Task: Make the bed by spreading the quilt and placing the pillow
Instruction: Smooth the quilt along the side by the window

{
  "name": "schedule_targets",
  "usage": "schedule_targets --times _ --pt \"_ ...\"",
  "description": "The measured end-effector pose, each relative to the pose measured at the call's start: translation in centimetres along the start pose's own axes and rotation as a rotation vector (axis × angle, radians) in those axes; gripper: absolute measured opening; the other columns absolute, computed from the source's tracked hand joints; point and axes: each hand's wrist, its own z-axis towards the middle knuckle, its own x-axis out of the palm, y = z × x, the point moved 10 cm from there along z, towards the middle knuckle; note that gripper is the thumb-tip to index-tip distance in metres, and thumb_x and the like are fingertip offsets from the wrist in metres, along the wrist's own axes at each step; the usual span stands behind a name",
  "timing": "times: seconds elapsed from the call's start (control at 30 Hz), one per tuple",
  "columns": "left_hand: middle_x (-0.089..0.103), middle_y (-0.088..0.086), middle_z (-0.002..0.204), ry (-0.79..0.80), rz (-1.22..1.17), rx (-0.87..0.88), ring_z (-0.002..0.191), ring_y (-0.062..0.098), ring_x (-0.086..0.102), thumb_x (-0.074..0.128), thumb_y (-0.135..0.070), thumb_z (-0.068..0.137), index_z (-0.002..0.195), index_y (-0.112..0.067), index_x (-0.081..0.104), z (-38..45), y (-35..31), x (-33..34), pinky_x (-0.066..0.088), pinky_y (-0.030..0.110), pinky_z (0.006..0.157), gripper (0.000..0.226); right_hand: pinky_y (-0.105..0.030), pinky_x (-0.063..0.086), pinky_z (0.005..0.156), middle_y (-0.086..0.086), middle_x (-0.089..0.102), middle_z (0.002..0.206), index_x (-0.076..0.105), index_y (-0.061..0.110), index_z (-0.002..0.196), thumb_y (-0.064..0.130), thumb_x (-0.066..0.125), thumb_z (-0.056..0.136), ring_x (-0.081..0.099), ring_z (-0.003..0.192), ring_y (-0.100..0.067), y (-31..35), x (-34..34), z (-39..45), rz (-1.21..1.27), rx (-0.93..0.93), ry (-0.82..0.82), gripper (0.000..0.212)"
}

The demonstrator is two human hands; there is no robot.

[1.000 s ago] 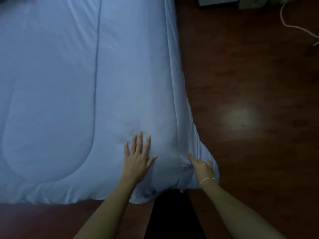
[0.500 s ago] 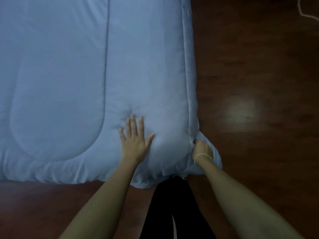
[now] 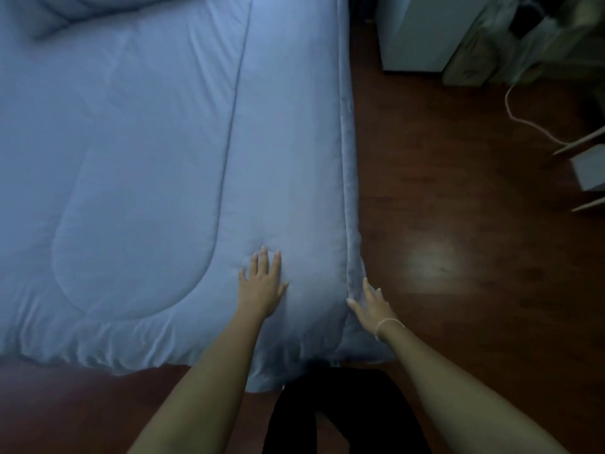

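- The quilt (image 3: 147, 175) lies spread flat over the bed, its near edge hanging toward the wooden floor (image 3: 458, 257).
- The left hand (image 3: 262, 286) presses palm-down on the quilt near its right corner, fingers straight.
- The right hand (image 3: 371, 304), fingers extended and released, touches the quilt's side edge.
- A wrist band (image 3: 386, 326) circles the right wrist.

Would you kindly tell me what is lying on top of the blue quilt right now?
The left hand presses flat on the quilt; the right hand touches its side edge. A bunched fold shows at the far corner. Whatever lies beneath is covered.
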Motion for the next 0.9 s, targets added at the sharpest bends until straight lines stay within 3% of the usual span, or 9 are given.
schedule_targets --times 0.17,0.4,0.5,0.6,0.67,0.77,0.9 --pt "-0.004 0.012 0.159 0.041 0.006 -0.104 0.145 0.034 0.007 0.035 -0.050 0.096 0.151 -0.024 0.000 0.3 -0.2 -4.3 0.020 0.054 0.113 0.070 -0.050 0.015 0.119 -0.012 0.000 0.160 -0.013 0.040 0.147 0.061 0.037 0.092 0.007 0.147 -0.037 0.4 -8.8 -0.9 -0.063 -0.075 -0.159 0.077" --pt "-0.004 0.012 0.159 -0.238 -0.014 -0.110 0.145 0.031 0.011 0.032 -0.047 0.098 0.151 -0.022 0.002 6.4 -8.2 -15.3 0.021 0.048 0.113 0.065 -0.050 0.017 0.116 -0.004 0.004 0.161 -0.004 0.039 0.150 0.060 0.037 0.092 0.010 0.147 -0.029 5.0 -24.9 1.7 -0.124 -0.247 -0.337 0.074" --pt "0.010 0.013 0.158 -0.311 -0.050 -0.120 0.143 0.029 0.021 0.038 -0.044 0.097 0.150 -0.021 0.015 8.5 -13.5 -18.4 0.025 0.048 0.111 0.062 -0.049 0.015 0.116 -0.003 0.006 0.161 0.001 0.037 0.150 0.059 0.038 0.092 0.010 0.148 -0.027 5.8 -30.6 2.7 -0.131 -0.338 -0.346 0.072" --pt "0.053 0.016 0.136 -0.425 -0.106 -0.087 0.119 0.030 0.056 0.059 -0.037 0.084 0.130 -0.016 0.054 10.4 -18.3 -21.1 0.047 0.047 0.092 0.051 -0.044 0.018 0.117 -0.001 0.020 0.159 0.020 0.033 0.149 0.064 0.036 0.090 0.020 0.146 -0.022 5.7 -36.0 3.9 -0.148 -0.435 -0.362 0.068" --pt "0.070 0.010 0.111 -0.510 -0.137 -0.083 0.092 0.025 0.069 0.057 -0.037 0.076 0.108 -0.017 0.067 11.8 -21.4 -23.5 0.057 0.037 0.074 0.039 -0.041 0.023 0.116 0.004 0.040 0.149 0.038 0.032 0.142 0.071 0.031 0.086 0.036 0.138 -0.016 5.4 -40.2 4.8 -0.144 -0.490 -0.399 0.068" --pt "0.071 0.001 0.096 -0.640 -0.232 -0.034 0.075 0.020 0.070 0.045 -0.036 0.076 0.096 -0.020 0.070 12.9 -26.1 -27.6 0.056 0.027 0.062 0.036 -0.038 0.027 0.112 0.008 0.061 0.127 0.052 0.034 0.127 0.054 0.042 0.092 0.052 0.122 -0.010 4.9 -45.9 6.6 -0.151 -0.531 -0.452 0.041" --pt "0.071 -0.004 0.097 -0.693 -0.251 -0.016 0.074 0.013 0.069 0.045 -0.036 0.078 0.095 -0.024 0.071 14.7 -29.6 -32.1 0.053 0.020 0.060 0.034 -0.036 0.035 0.106 0.009 0.068 0.112 0.060 0.033 0.119 0.048 0.050 0.091 0.059 0.111 -0.012 7.1 -51.6 8.8 -0.088 -0.582 -0.491 0.033"
